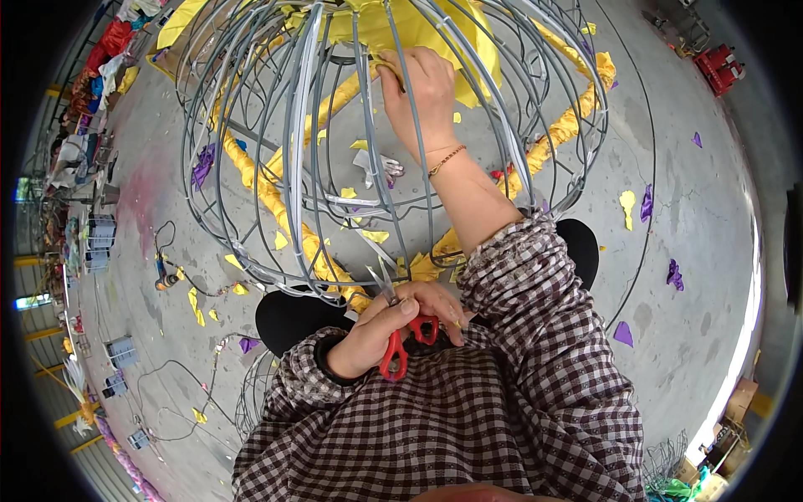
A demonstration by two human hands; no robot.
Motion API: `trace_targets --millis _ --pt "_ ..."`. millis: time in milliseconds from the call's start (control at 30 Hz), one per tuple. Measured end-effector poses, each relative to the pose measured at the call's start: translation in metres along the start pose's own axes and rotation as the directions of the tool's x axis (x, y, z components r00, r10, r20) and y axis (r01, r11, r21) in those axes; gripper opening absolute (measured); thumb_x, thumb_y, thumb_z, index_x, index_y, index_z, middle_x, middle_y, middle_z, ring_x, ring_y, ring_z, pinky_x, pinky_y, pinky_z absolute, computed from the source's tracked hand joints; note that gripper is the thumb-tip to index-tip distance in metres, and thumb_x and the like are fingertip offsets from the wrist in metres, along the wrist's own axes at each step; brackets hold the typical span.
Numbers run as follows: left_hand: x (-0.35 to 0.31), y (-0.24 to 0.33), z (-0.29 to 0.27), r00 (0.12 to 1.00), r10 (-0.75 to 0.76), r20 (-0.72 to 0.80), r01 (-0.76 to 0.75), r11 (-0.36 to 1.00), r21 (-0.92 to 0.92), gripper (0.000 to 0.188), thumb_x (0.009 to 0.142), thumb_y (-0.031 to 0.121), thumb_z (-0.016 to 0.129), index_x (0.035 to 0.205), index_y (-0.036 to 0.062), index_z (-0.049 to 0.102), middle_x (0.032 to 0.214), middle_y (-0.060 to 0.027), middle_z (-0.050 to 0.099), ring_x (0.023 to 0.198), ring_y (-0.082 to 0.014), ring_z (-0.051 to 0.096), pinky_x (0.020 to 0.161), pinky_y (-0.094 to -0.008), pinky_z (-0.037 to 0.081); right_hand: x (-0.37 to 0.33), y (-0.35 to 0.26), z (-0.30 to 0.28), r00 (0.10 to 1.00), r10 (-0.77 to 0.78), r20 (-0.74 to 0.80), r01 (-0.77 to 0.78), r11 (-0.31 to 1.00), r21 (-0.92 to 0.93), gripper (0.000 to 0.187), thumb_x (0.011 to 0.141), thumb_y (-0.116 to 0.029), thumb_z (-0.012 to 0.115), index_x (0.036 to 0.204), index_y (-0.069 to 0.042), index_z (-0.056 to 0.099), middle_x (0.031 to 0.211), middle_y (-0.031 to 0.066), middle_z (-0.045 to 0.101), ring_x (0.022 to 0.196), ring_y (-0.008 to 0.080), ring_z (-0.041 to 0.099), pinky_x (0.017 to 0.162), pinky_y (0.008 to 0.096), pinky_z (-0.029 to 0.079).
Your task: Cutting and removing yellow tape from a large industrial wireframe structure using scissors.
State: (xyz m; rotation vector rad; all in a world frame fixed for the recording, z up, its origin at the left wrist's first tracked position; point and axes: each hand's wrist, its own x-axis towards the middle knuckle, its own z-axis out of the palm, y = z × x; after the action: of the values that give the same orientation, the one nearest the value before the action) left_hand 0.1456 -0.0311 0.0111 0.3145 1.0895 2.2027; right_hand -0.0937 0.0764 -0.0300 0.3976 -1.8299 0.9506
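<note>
Close to my body, my left hand (374,335) is closed around a pair of scissors (395,356) with red handles, its blades pointing away from me. My right hand (425,94) reaches between the bars of a large round wire frame (299,159). Its fingers are bent in a pinch at the end of a yellow cloth strip (343,90), beside a grey wire; the fingertips are partly hidden. Yellow fabric (401,29) covers the top of the frame. Crumpled yellow cloth wraps a lower bar (562,134).
Yellow scraps (627,209) and purple scraps (674,274) lie about the concrete floor. A white glove (381,167) shows through the frame. Cables and a power tool (167,278) lie at left. Red equipment (719,69) stands far right; heaped cloth (109,50) lies far left.
</note>
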Motion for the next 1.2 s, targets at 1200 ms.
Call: trace_targets --millis 1200 --pt "0.0 -0.001 0.012 0.999 0.033 0.009 -0.033 0.999 -0.026 0.043 0.105 0.034 0.035 0.104 -0.0026 0.059 0.106 -0.0221 0.06 0.092 -0.032 0.063 0.086 -0.0436 0.05 -0.014 -0.036 -0.044 0.92 0.086 0.382 -0.069 0.996 -0.058 0.037 0.087 0.002 0.055 0.123 -0.001 0.056 0.124 0.0129 0.06 0.118 0.0307 0.053 0.098 0.0393 0.043"
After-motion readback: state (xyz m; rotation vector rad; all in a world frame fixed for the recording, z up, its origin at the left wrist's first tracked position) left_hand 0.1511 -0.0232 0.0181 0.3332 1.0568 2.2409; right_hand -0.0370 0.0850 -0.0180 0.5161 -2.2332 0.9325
